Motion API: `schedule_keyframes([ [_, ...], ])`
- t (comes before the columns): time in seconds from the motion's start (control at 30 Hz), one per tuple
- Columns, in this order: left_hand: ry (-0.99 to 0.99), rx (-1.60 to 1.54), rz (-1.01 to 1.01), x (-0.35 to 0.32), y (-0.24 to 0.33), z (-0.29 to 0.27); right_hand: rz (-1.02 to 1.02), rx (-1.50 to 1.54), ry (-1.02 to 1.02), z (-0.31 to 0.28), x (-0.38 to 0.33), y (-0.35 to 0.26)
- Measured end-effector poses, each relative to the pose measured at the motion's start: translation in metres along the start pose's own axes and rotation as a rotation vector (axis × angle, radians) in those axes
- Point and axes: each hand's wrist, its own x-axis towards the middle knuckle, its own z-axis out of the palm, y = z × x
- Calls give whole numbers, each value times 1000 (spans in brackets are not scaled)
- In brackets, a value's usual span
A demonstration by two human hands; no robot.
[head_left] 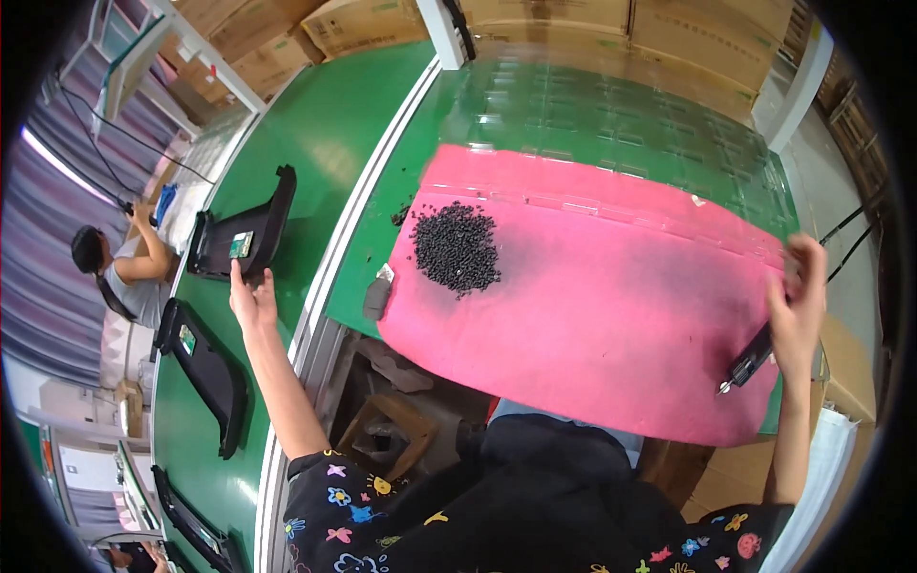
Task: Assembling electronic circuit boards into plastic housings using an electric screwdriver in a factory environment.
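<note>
At the left, my left hand [252, 304] has its fingers at the near edge of a black plastic housing [272, 224] and appears to grip it. A small green circuit board [241, 245] sits inside that housing, just beyond my fingertips. Over the right end of the pink mat [573, 315], my right hand [800, 310] is curled around a black electric screwdriver [752, 356]. The screwdriver's bit points down and left toward the mat; my hand covers its upper part. A heap of small black parts [457, 248], too small to name, lies on the mat's left side.
More black housings [210, 387] lie along the green conveyor [325, 115], left of a metal rail [382, 158]. A dark grey block [376, 299] stands by the mat's left edge. Clear plastic trays [592, 105] cover the bench's far side, before cardboard boxes [707, 48]. Another person [134, 272] works at far left.
</note>
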Motion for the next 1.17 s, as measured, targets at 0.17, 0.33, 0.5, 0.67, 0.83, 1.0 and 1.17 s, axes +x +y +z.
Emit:
schedule_keyframes([
  [0.17, -117, 642, 439, -37, -31, 32, -204, -487, -560, 36, 52, 15],
  [0.33, -735, 1444, 362, -140, -37, 86, -424, -604, -706, 47, 70, 64],
  [0.5, -807, 1496, 147, -145, -47, 103, -563, -592, -611, 50, 77, 83],
  [0.67, -751, 1442, 88, -144, -19, 109, -618, -570, -396, 36, 108, 39],
  [0.83, -651, 1104, 58, -201, 31, 143, -645, -725, -428, 5, 142, -6],
  [1.0, -784, 856, -222, -195, 38, 159, -762, -846, -377, -38, 181, -89],
  [1.17, -1231, 693, -495, -158, -40, 199, -729, -848, 1, -66, 199, -175],
])
